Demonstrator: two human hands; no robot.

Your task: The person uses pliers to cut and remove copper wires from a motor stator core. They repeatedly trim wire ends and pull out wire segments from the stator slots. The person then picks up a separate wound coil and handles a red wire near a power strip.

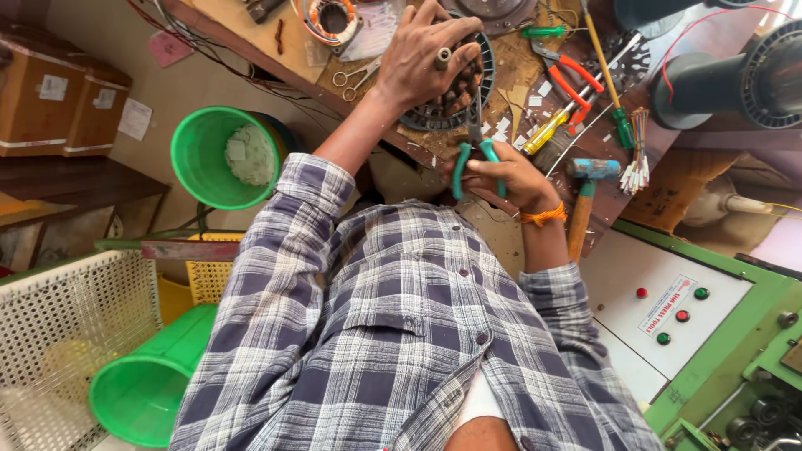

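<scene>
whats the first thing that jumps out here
The two hands at the wooden bench, top centre: the left hand is spread over a round motor stator with copper windings, and the right hand grips green-handled pliers pointed at it. Next comes the bright green bucket at left, then the hammer and screwdrivers strewn to the right.
</scene>
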